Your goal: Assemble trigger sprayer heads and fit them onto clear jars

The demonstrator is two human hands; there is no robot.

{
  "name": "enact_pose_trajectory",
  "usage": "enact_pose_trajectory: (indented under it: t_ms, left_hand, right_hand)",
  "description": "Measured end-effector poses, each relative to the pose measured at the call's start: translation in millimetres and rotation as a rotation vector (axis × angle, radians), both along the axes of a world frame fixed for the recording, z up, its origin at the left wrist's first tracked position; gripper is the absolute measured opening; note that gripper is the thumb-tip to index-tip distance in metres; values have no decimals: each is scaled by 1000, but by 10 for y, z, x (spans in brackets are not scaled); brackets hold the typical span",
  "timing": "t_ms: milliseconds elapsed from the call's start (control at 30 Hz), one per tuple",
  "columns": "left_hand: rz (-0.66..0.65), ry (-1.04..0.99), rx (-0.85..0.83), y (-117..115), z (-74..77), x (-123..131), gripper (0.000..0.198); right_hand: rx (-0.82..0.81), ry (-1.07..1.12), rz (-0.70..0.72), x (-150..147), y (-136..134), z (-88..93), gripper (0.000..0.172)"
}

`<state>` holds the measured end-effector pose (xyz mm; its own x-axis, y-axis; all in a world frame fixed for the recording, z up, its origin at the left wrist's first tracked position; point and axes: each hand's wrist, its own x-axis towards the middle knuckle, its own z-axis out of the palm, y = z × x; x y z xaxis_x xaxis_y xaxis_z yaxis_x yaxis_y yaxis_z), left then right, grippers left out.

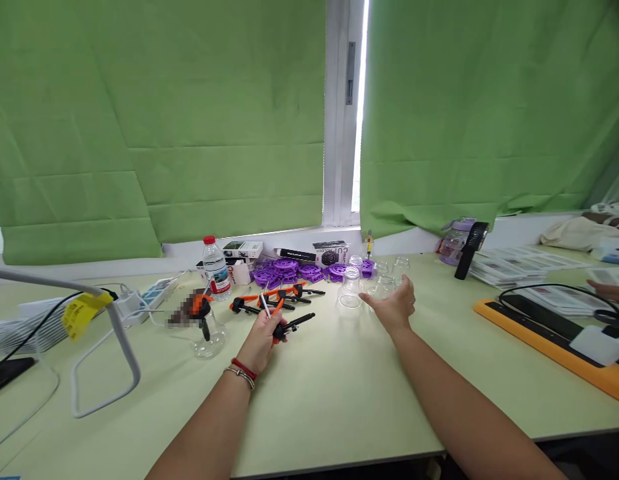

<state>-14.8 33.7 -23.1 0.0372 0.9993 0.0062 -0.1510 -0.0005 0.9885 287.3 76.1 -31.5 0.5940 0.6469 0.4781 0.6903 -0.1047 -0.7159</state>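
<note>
My left hand (263,337) is closed on a black-and-orange part with a thin metal rod (291,325); its black arm points right. Several similar black-and-orange parts (284,298) lie on the table just beyond. My right hand (392,308) has thumb and fingers spread around the near side of a clear glass vessel (385,285); whether it touches the glass I cannot tell. Beside it, more clear glass vessels stand, one a flared vessel (349,293) to the left. At the left a glass vessel (209,341) carries a black-and-orange top.
Purple plastic discs (284,270) are heaped at the back beside small boxes (332,253). A red-capped water bottle (217,270) stands left of them. On the left are a grey metal stand (122,333) and cables. An orange-and-black paper trimmer (544,347) and paper stacks (509,267) lie right, near another person's hand (609,291).
</note>
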Motion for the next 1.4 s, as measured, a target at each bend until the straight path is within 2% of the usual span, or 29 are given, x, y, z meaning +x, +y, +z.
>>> enact_pose_trajectory:
  t_ms: [100, 200, 267, 333, 400, 467, 533, 633, 700, 900, 1033, 1200, 1400]
  left_hand:
    - [-31, -14, -15, -22, 9, 3, 48]
    - [-63, -22, -9, -41, 1, 5, 61]
    - [-53, -26, -5, -43, -7, -1, 60]
    - [-28, -28, -7, -35, -9, -15, 53]
    - [-15, -34, 0, -23, -2, -31, 48]
    - [-18, -60, 16, -11, 12, -45, 46]
    - [-6, -117, 38, 0, 28, -54, 45]
    - [47, -188, 69, 16, 44, -62, 42]
    - [70, -190, 82, 26, 46, -71, 41]
    - [54, -135, 73, 15, 39, -68, 42]
    - [-1, -82, 69, -23, 42, -15, 44]
    - [-45, -37, 49, -46, 31, 26, 49]
    - [-85, 8, 5, -37, 15, 6, 44]
  right_hand:
    - [-209, 78, -45, 116, 71, -68, 114]
    - [-421, 117, 20, 180, 125, -114, 100]
    - [-455, 175, 29, 211, 133, -112, 90]
    - [-357, 211, -7, 217, 109, -78, 87]
    - [-172, 162, -4, 175, 57, -22, 87]
    - [4, 1, 91, 73, -12, 39, 83]
    - [86, -213, 241, -71, -85, 87, 73]
    - [68, -475, 433, -278, -179, 121, 61]
    - [41, -539, 521, -366, -224, 124, 61]
    - [-16, -523, 752, -474, -319, 117, 65]
    - [14, -510, 905, -603, -398, 101, 67]
    - [53, -508, 992, -749, -474, 63, 71]
    - [57, -526, 989, -778, -486, 47, 73]
